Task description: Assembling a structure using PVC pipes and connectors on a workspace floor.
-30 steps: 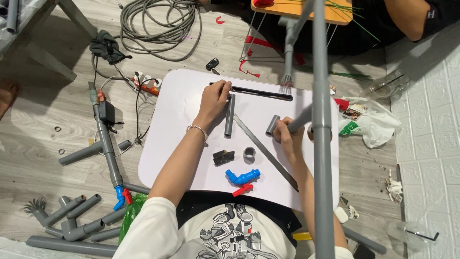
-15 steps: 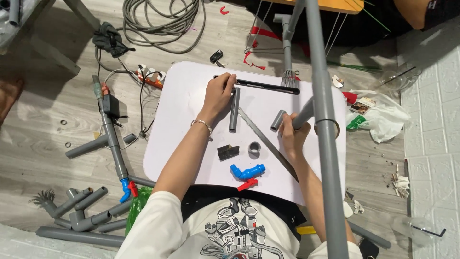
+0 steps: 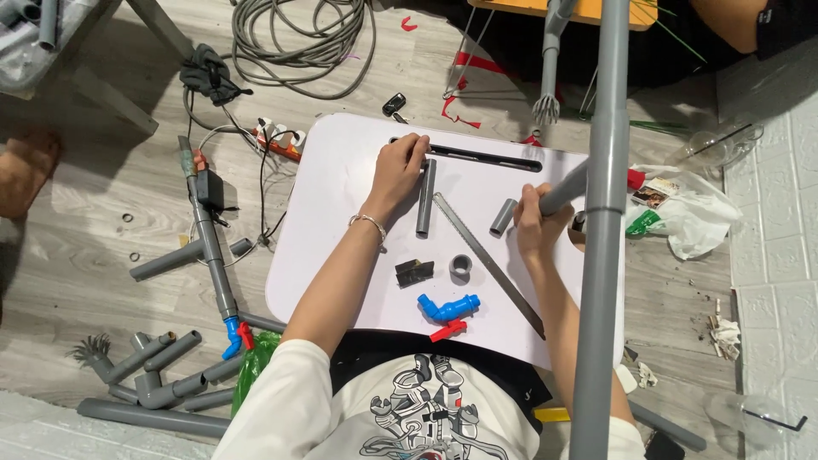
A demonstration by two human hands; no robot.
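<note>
On the table [image 3: 341,179], a pipe piece [image 3: 425,198] lies left of the saw blade [image 3: 487,262], valve [image 3: 448,308] nearest the person.

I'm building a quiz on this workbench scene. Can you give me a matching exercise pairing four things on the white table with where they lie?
Things:
1. short grey plastic pipe
2. blue plastic valve with red handle
3. long metal saw blade
4. small grey pipe ring

Places:
A. nearest the person's chest
B. under the left hand
C. between the black clip and the blade
D. diagonal, running toward the table's right near corner

Pairs: 1-B, 2-A, 3-D, 4-C
</note>
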